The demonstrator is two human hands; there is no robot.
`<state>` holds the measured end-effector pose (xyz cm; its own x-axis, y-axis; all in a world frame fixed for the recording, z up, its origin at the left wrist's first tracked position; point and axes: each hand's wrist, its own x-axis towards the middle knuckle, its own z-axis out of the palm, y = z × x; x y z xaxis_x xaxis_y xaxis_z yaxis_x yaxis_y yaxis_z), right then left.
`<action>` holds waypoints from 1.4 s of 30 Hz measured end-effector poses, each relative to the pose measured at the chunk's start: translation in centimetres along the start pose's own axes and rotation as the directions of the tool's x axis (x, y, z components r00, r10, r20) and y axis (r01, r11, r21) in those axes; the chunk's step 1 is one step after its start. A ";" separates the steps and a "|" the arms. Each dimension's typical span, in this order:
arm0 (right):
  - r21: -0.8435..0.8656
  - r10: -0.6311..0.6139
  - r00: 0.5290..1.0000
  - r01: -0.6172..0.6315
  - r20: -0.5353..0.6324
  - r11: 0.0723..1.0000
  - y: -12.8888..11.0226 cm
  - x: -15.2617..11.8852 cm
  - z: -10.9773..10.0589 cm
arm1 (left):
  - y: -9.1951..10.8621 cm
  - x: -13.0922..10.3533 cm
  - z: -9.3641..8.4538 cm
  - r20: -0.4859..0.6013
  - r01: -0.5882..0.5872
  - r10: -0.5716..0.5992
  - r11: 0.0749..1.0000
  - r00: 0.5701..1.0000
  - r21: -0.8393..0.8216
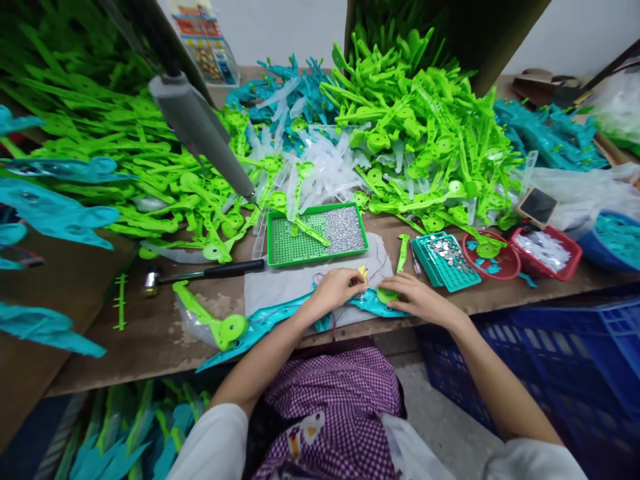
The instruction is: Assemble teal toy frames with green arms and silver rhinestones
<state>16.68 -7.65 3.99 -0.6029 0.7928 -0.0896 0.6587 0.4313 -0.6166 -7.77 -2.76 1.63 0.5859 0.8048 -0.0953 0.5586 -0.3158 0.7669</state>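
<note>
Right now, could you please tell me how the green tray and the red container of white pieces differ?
The green tray is a long rectangle; the red container is stubbier. The tray holds silvery pieces, the container white pieces. Much of the tray's mesh floor shows; the container's floor is hidden. Both are open-topped and stand on the table.

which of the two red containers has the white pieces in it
The right-hand red container, between the round red bowl and the blue bowl. It holds white pieces, while the round one holds teal pieces.
</note>
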 end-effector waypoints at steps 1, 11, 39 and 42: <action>-0.001 -0.014 1.000 0.014 0.014 1.000 -0.1 0.4 0.3 | -0.1 0.0 -0.5 0.017 0.034 -0.034 0.999 0.999 0.019; -0.002 -0.005 0.933 0.005 -0.359 1.000 -3.2 2.6 0.7 | 2.5 -2.5 -4.0 -0.052 -0.135 0.138 0.989 0.989 0.067; 0.769 0.544 0.791 -0.153 -0.281 0.620 -4.5 0.1 1.3 | 7.3 -1.1 0.4 -0.213 -0.214 0.175 0.961 0.961 -0.175; 0.844 0.583 0.769 -0.111 -0.261 0.524 -3.2 0.0 1.6 | 6.6 -0.3 0.6 -0.223 -0.224 0.183 0.959 0.958 -0.173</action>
<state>13.80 -9.71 4.73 0.0379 0.9738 -0.2244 0.0321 -0.2257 -0.9737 -3.94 -5.40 6.31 0.5323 0.8248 0.1905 0.3032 -0.3959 0.8668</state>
